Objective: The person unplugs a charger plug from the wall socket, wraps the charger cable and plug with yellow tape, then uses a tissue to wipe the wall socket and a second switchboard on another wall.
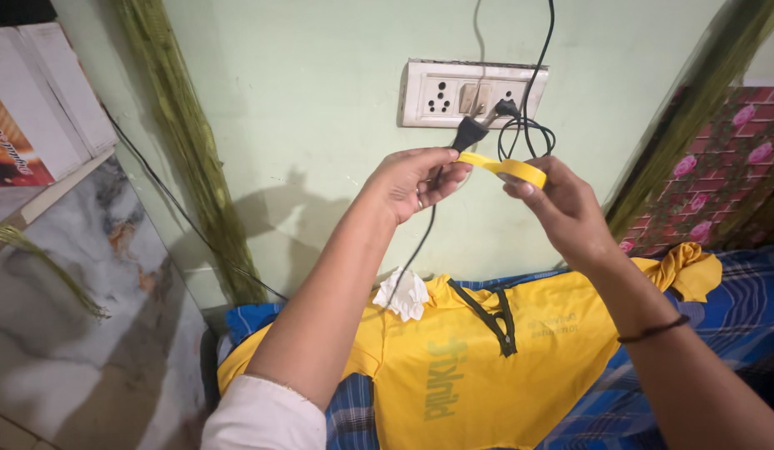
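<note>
A bed covered with a blue plaid cloth sheet point(720, 333) runs along the pale green wall. A bright yellow short-sleeved shirt with black neck trim point(478, 367) lies spread flat across it. A small crumpled white cloth point(406, 295) rests on the shirt's shoulder, near the collar.

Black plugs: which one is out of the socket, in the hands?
The larger black plug, held by the left hand below the socket plate; the smaller plug sits in the plate.
</note>
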